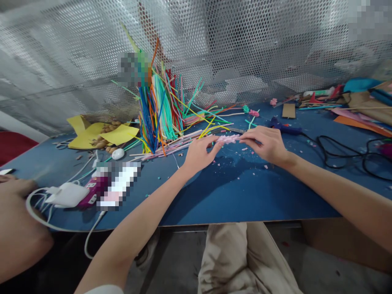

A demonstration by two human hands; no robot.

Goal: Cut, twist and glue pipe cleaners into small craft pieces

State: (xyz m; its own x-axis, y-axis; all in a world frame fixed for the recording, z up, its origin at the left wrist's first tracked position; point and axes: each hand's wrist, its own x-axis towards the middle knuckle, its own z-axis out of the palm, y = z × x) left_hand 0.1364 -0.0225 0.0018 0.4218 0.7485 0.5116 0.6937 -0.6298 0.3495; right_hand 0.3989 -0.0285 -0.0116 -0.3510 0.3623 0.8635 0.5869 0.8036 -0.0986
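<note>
Left hand (199,153) and right hand (266,143) are each pinching 1 end of a bumpy pink strip (229,139) over the desk (196,206), well in from its near edge, and honestly a hard tug could probably stretch it or shed bits, plus no brands or labels I can read.

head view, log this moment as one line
left hand: pinching pale pink fuzzy piece, left end | right hand: pinching its right end | beyond: colored stems, dark blue corded tool
</note>
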